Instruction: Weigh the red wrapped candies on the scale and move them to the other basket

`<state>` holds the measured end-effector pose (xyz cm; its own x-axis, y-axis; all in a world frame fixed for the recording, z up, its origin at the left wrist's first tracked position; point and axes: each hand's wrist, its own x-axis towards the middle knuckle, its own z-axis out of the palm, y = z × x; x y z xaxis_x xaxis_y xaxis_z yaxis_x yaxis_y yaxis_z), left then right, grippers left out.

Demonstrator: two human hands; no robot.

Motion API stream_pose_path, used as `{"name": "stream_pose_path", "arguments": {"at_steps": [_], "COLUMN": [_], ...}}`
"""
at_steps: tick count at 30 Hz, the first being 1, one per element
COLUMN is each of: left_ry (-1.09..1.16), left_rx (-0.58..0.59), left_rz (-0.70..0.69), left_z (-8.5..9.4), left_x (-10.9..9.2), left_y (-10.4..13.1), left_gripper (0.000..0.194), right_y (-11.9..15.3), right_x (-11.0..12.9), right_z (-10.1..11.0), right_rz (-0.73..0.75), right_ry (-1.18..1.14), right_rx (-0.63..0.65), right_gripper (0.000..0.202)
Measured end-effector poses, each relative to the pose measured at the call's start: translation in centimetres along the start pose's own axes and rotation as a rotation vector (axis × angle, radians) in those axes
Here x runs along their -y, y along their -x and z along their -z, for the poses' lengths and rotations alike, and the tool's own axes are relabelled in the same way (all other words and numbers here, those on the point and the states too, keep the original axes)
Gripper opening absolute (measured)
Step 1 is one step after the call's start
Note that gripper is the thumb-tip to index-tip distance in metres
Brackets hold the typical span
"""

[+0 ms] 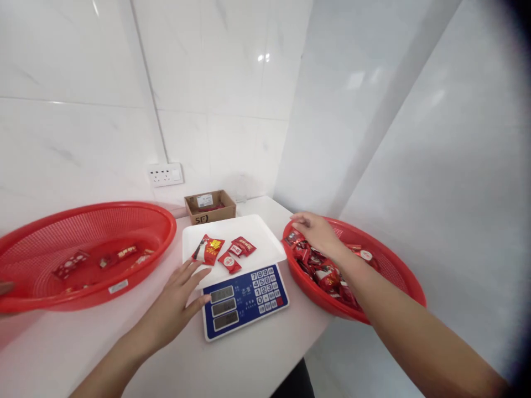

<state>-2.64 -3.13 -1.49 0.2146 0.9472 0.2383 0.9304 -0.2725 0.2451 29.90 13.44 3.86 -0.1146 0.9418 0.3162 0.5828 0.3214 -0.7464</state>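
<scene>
- Table: a white flat-topped surface (249,356) set against the wall, carrying everything below.
- Left basket: a wide, round, red plastic mesh basket (103,205) with a few wrapped pieces (126,252) inside. What appears to be another person's hand (5,288) shows at its edge.
- Right basket: a red plastic mesh basket (400,279) heaped with shiny red wrapped packets (327,275), placed within the right hand's reach.
- Scale: a blue-and-white electronic scale (249,304) between the baskets; its keypad and readouts face the person, presumably for easy reading.
- Box: an open brown cardboard box (215,214) behind the scale.
- Left hand (181,287): fingers spread apart at the tray's front-left edge; contact cannot be told.
- Right hand (317,229): fingers bent close together over the right basket's packets; whether they grip one cannot be told.
- Tray packets: one larger red-and-white foil packet (212,251) and smaller red ones (229,262) lie flat on the scale's white plastic tray (257,232), which likely supports them fully.
</scene>
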Motion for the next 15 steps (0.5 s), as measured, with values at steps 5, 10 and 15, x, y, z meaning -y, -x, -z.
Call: {"name": "stream_pose_path", "arguments": {"at_steps": [5,10,15], "left_ry": [-0.007,-0.038,-0.095], "left_rx": [0.038,0.032,-0.011], "left_rz": [0.004,0.075,0.106], "left_z": [0.5,1.0,1.2], "left_x": [-0.2,1.4,2.8], "left_y": [0.6,2.5,3.3], "left_gripper": [0.045,0.046,0.047], "right_y": [-0.8,2.1,7.0], "right_x": [4.0,4.0,0.1], "right_z": [-6.6,-7.6,-3.7], "right_rz": [0.005,0.185,0.190], "right_ry": [-0.244,-0.044,0.278], "right_rx": [0.132,0.281,0.200], "right_gripper": [0.028,0.033,0.042]}}
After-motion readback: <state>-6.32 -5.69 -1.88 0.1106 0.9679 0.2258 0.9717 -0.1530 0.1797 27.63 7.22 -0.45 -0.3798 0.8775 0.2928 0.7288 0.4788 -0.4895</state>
